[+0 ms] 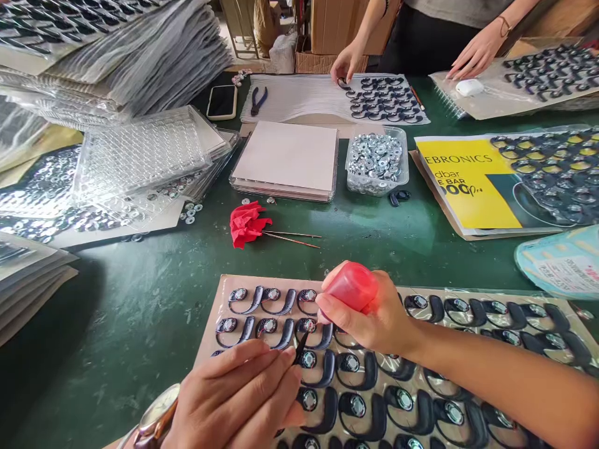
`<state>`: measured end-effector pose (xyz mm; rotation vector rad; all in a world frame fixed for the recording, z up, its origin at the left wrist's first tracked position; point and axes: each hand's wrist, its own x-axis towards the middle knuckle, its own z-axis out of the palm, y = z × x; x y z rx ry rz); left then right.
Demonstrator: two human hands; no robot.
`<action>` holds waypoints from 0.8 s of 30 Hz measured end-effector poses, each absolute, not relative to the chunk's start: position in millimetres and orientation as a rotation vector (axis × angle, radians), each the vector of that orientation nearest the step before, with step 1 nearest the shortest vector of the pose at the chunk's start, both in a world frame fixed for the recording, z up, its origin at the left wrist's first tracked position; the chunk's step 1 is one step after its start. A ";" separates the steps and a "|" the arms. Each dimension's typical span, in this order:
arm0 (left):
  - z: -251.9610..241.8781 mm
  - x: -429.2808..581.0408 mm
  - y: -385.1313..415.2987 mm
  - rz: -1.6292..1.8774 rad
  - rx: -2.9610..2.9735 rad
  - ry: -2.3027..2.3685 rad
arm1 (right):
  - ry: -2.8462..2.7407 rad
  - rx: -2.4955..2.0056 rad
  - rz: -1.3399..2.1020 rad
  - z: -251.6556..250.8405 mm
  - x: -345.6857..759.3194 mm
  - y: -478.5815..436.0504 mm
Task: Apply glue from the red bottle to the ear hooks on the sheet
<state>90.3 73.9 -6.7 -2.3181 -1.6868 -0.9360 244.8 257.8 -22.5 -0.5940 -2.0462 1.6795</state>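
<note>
Foremost, a wristwatch [159, 411] marks the left arm. The left hand [238, 386] is pinched on a dark, pointed tool [301, 349], probably tweezers, whose tip stands at a silver round insert [307, 325] in the second row from the board's far edge; contact cannot be told. Curved dark pieces [329, 371] in rows, with similar inserts, cover the board [209, 337]. Just above, the right hand [374, 315] is clamped around a red squeeze bottle [352, 287], its outlet hidden. The step in hand appears to be fine work on this one insert, tool and bottle used together; the next move seems to call for a steady tip and a light, measured squeeze. Beyond the board lie a crumpled red cloth [248, 224] with two thin rods [294, 239] and, farther off, a clear tub [374, 187] of silver discs [377, 153]. Farthest, a co-worker's hand [349, 61] touches another curved piece [345, 83].
</note>
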 end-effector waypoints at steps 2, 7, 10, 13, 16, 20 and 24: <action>-4.9 88.1 75.1 -0.979 -2.372 -1.705 | -2.032 -0.597 1.686 -23.0 245.1 257.6; 4.3 81.7 83.2 -1.092 -2.453 -1.740 | -2.023 -0.618 1.696 -24.2 245.9 255.9; 11.5 78.0 91.5 -1.106 -2.488 -1.771 | -2.036 -0.595 1.715 -22.8 246.4 255.9; 15.4 75.0 97.7 -1.152 -2.461 -1.829 | -2.039 -0.533 1.720 -21.9 246.1 256.3; 14.6 72.8 100.2 -1.207 -2.403 -1.937 | -2.034 -0.451 1.748 -23.5 245.3 255.6; 12.7 69.9 102.3 -1.254 -2.293 -2.076 | -1.989 -0.444 1.804 -23.5 244.8 255.2; 15.3 69.1 95.5 -1.216 -2.331 -1.989 | -1.893 -0.499 1.965 -11.2 246.8 260.4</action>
